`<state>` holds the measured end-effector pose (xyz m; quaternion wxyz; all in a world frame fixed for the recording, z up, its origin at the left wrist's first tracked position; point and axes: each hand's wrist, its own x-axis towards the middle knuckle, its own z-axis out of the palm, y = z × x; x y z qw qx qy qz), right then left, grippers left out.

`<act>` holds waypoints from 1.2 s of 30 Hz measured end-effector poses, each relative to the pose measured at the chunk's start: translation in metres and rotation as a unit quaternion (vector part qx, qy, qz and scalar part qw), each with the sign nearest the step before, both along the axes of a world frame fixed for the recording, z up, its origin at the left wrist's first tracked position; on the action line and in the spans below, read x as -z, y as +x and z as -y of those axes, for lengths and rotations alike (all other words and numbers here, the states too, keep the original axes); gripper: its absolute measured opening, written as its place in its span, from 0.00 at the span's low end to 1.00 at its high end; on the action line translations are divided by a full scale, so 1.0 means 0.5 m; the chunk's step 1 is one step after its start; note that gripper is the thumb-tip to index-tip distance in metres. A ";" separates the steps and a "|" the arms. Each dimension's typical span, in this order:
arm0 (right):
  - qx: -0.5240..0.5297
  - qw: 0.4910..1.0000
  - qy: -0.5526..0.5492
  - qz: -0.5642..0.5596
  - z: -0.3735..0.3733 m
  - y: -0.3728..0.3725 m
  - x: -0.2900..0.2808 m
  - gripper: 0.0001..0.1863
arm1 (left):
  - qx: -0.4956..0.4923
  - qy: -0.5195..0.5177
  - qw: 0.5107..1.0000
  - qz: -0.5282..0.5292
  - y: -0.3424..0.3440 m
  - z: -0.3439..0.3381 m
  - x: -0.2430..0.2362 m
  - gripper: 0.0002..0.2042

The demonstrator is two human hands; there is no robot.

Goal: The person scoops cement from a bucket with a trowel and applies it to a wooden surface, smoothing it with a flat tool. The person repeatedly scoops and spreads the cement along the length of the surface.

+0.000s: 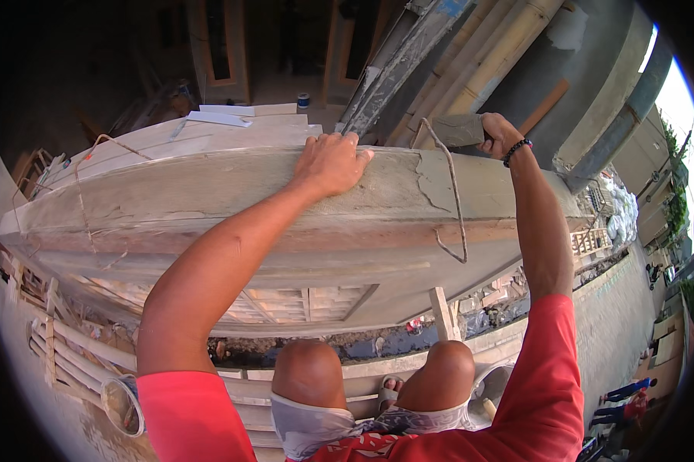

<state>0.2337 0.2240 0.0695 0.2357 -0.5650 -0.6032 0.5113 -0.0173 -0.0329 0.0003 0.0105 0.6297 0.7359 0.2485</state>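
A long concrete ledge (pixel 231 181) runs across in front of me, its top partly coated with mortar. My left hand (pixel 331 164) leans on it, fingers bent over the far edge and thumb to the side. Farther right, my right hand (pixel 502 136) is closed around a trowel (pixel 459 131), whose flat grey blade points left above the ledge's far side. The trowel's handle is mostly hidden by the fingers. Beneath the blade lies a smoother, greyer mortar patch (pixel 434 179) with a ragged left border. A bent steel rod (pixel 456 189) sticks up near it, between my hands.
Bamboo poles (pixel 489 58) slant up behind the ledge. More bent rods (pixel 81 192) protrude at left. Below are bamboo scaffolding (pixel 85 350), my bare knees, a bucket (pixel 124 406) at left and another bucket (pixel 495 385) at right. People (pixel 628 400) stand on the street far below right.
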 end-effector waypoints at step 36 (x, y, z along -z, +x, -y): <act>-0.139 0.817 0.121 -0.547 0.618 0.264 0.123 0.27 | 0.375 0.172 0.904 0.112 0.188 -0.102 -0.120 0.15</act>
